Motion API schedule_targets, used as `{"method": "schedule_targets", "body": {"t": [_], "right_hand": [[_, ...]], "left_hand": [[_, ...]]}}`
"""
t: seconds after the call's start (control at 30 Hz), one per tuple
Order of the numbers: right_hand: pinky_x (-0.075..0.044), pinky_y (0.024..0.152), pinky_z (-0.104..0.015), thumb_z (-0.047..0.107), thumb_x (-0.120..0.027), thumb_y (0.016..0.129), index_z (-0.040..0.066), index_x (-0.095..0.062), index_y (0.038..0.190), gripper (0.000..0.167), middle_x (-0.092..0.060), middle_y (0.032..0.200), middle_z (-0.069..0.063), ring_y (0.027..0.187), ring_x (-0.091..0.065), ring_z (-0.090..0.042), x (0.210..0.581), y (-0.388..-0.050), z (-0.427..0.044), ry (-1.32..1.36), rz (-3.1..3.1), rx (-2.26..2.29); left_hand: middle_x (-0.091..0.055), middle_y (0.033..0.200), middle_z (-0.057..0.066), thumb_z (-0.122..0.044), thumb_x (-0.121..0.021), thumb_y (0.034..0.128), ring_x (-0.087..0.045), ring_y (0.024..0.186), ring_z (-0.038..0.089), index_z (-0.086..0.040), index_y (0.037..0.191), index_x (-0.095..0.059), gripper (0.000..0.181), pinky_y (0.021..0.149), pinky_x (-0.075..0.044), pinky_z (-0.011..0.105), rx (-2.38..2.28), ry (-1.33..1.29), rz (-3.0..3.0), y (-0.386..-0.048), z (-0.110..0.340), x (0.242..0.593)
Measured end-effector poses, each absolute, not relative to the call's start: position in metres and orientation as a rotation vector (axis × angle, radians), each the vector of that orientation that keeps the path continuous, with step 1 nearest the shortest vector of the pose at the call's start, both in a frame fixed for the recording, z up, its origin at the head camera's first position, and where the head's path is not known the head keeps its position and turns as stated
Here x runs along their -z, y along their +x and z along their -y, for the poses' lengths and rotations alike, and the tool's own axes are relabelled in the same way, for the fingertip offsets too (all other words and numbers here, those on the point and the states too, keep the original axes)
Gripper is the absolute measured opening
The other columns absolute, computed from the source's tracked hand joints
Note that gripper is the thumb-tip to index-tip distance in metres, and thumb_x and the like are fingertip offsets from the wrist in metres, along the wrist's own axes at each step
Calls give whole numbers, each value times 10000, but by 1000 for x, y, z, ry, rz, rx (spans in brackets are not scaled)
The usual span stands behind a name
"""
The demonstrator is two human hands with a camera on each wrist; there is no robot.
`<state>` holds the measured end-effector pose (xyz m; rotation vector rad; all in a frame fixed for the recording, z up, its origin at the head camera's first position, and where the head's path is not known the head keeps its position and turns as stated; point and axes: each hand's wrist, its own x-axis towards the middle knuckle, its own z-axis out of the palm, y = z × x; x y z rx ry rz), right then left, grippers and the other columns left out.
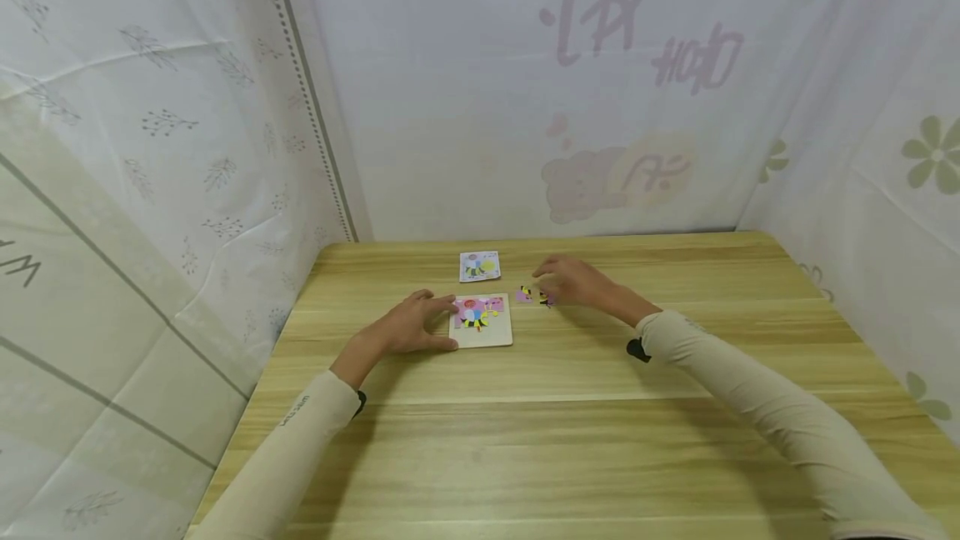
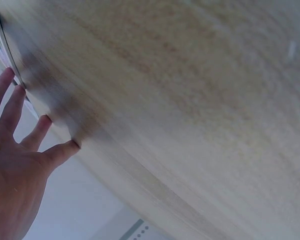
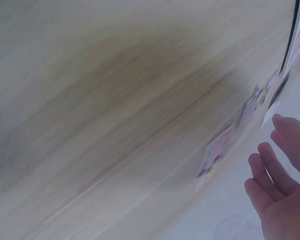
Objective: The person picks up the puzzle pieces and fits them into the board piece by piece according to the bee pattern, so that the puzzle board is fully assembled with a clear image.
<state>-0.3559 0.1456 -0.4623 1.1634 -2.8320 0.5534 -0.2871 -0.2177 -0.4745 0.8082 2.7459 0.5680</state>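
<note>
A square wooden puzzle board [image 1: 483,337] lies on the table with pink, yellow and black bee-picture pieces filling its upper part. Its lower part is bare. My left hand [image 1: 408,325] rests at the board's left side, the thumb touching the lower left corner and a finger near the upper left; the left wrist view shows spread fingers [image 2: 40,132]. Right of the board lie loose puzzle pieces [image 1: 524,295], partly hidden behind my right hand [image 1: 573,280]. In the right wrist view the fingers [image 3: 260,195] bend loosely beside the pieces [image 3: 217,150], with nothing visible between them.
A small picture card [image 1: 479,267] with a bee lies behind the board. The wood-grain table [image 1: 525,457] stretches toward me, and a printed curtain [image 1: 450,107] hangs behind and at both sides.
</note>
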Motion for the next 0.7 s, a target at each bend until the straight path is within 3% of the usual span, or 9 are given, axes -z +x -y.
{"method": "schedule_targets", "body": {"t": [0.4, 0.7], "right_hand": [[-578, 883, -472, 139, -723, 989, 10, -710, 1294, 331, -653, 1313, -202, 1074, -677, -335, 466, -363, -176, 1031, 2930, -507], [-553, 927, -513, 39, -631, 996, -14, -699, 1303, 319, -668, 1312, -205, 1135, -656, -365, 468, -364, -193, 987, 2967, -520]], "left_hand": [[-415, 1639, 33, -556, -786, 885, -311, 1506, 408, -184, 1479, -588, 728, 1174, -314, 642, -572, 817, -2744, -285, 218, 474], [-408, 1644, 32, -551, -780, 892, -305, 1510, 405, -188, 1484, -584, 722, 1182, -304, 634, -568, 817, -2739, -284, 220, 474]]}}
